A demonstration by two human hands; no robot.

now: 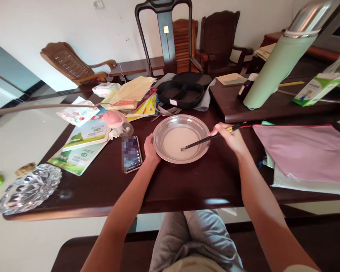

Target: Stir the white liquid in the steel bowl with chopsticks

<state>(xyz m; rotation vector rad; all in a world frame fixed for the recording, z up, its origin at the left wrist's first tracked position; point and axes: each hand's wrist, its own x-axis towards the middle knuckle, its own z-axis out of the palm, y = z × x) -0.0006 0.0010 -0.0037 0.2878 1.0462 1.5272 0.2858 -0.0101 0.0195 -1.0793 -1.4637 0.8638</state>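
- A clear cut-glass dish (pixel 31 189) sits at the far left, on the corner of the dark table (pixel 181 189).
- Booklets (pixel 86 132) lie overlapping farther back, to the right of the dish.
- A pink-topped object (pixel 115 120) stands beside them.
- A phone (pixel 132 155) lies face up, just left of the left hand.
- The left hand (pixel 152 149) holds the near-left edge of the metal bowl; most of its fingers are hidden beneath the rim.
- The metal bowl (pixel 159 141) rests on the table between both hands, with pale, whitish contents (pixel 175 138) inside.
- Black chopsticks (pixel 200 142) slant across the bowl's right rim, tips low over the contents; whether they touch bottom, I cannot tell.
- The right hand (pixel 229 136) pinches the chopsticks near their upper end, fingers closed around them.
- A pale green flask (pixel 280 71) stands on a raised surface behind.
- A pink pouch (pixel 300 151) lies at the right.
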